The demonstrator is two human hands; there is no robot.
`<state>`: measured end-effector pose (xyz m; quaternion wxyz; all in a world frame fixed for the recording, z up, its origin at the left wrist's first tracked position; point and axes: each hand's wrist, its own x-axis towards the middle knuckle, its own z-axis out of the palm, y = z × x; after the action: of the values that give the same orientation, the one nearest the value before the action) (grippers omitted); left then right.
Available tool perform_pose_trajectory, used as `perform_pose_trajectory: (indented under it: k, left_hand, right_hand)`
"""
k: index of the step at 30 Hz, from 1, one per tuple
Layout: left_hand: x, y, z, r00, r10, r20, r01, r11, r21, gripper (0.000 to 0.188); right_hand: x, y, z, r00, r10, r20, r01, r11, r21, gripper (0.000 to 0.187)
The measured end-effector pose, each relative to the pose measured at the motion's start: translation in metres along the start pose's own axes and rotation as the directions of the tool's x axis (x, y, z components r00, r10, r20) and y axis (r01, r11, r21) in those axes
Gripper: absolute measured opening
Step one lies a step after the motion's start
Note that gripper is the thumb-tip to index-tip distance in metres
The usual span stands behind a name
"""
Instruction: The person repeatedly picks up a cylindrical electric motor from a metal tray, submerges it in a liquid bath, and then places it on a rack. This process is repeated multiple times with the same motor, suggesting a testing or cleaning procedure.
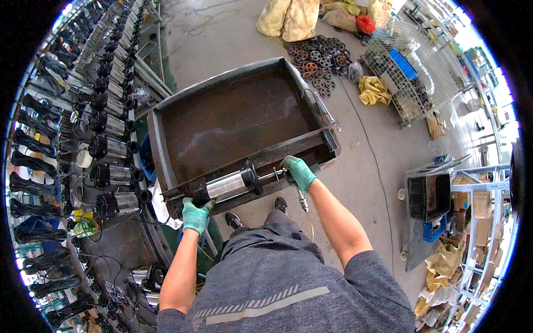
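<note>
A silver cylindrical motor (226, 186) with black ends lies on its side along the near ledge of a dark metal tray (222, 125). My left hand (195, 216), in a green glove, grips its black left end, thumb toward the cylinder. At the other end, a thin metal shaft (272, 176) sticks out past the black flange (251, 177). My right hand (301, 174), also gloved in green, is closed around an air tool whose front meets that shaft. Most of the tool is hidden by the glove. Its hose (309, 219) hangs down from a metal fitting (303, 203).
Rows of similar silver motors (119, 174) and black cable coils (34, 183) line the left side. Beyond the tray, black wheel-shaped parts (327, 58) lie heaped by sacks (300, 21). A wire cage (408, 72) and a cart with a black bin (436, 194) stand right.
</note>
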<state>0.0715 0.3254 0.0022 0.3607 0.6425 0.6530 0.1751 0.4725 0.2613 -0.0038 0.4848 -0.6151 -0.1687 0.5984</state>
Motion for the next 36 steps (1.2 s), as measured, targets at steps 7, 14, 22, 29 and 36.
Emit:
perform_pose_trajectory:
  k: [7, 14, 22, 29, 36]
  left_hand:
    - [-0.005, 0.014, -0.002, 0.999, -0.037, 0.009, 0.038, 0.999, -0.036, 0.075]
    - [0.001, 0.003, 0.001, 0.999, -0.038, 0.012, 0.039, 0.999, -0.029, 0.088]
    - [-0.015, 0.055, -0.018, 0.989, -0.146, 0.021, 0.144, 0.986, 0.085, 0.087]
    - [-0.01, 0.037, -0.016, 0.986, -0.129, 0.109, 0.129, 0.992, 0.002, 0.086]
    - [0.019, -0.029, -0.079, 0.938, 0.307, -0.159, -0.175, 0.818, 0.547, 0.029]
  right_hand:
    - [0.019, -0.016, -0.126, 0.978, -0.168, -0.124, 0.042, 0.738, -0.674, 0.023]
    - [0.047, -0.067, -0.153, 0.881, -0.367, -0.299, -0.286, 0.093, -0.954, 0.026]
    - [0.05, -0.088, -0.127, 0.849, -0.48, -0.22, -0.187, 0.116, -0.975, 0.029]
    - [0.009, -0.062, 0.034, 0.642, -0.744, 0.186, 0.492, 0.214, -0.844, 0.032]
    - [-0.027, -0.045, 0.157, 0.757, -0.593, 0.275, 0.45, 0.169, -0.877, 0.029]
